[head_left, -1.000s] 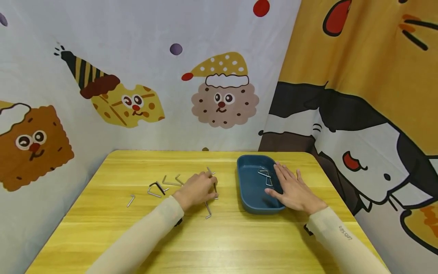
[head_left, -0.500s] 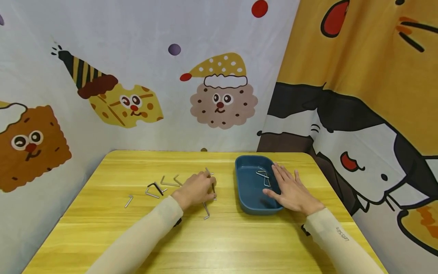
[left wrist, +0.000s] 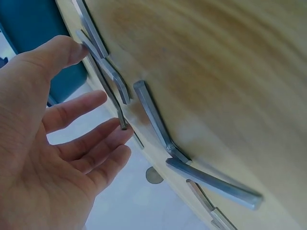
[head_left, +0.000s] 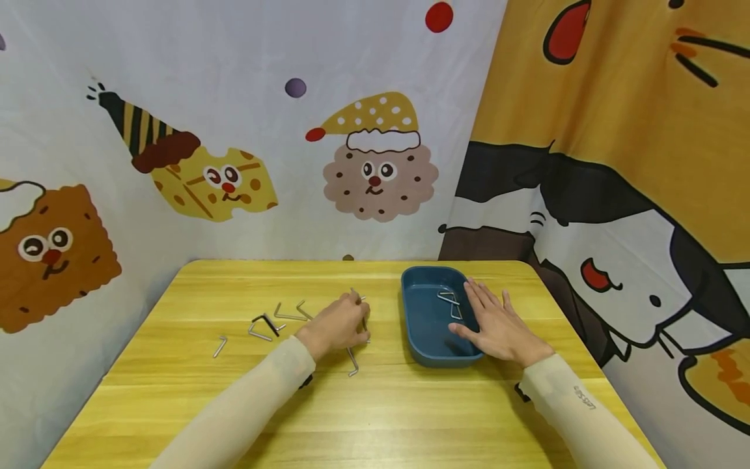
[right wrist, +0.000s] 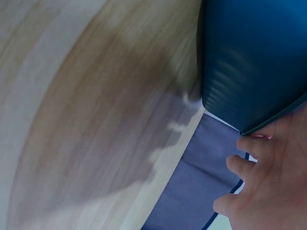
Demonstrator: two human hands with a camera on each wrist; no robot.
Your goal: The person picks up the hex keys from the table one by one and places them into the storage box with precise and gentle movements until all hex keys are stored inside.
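My left hand [head_left: 335,326] reaches low over several L-shaped hex keys on the table. In the left wrist view its thumb and fingers are spread apart and loosely bent around a long thin hex key [left wrist: 106,84], with fingertips at or near it; a firm grip does not show. Silver hex keys [left wrist: 154,115] lie beside that hand. My right hand [head_left: 505,329] rests with straight fingers along the right rim of a blue tray [head_left: 423,335], its thumb reaching over the inside. Two or so bent silver hex keys [head_left: 456,311] lie in the tray.
On the left of the wooden table [head_left: 375,417] lie a small silver hex key [head_left: 219,347], a black one [head_left: 272,326] and several others. Another [head_left: 352,361] sits just in front of my left hand. A printed curtain [head_left: 234,98] hangs behind the table.
The head view has shifted slightly. Both hands, the tray and the hex keys keep nearly the same places relative to each other.
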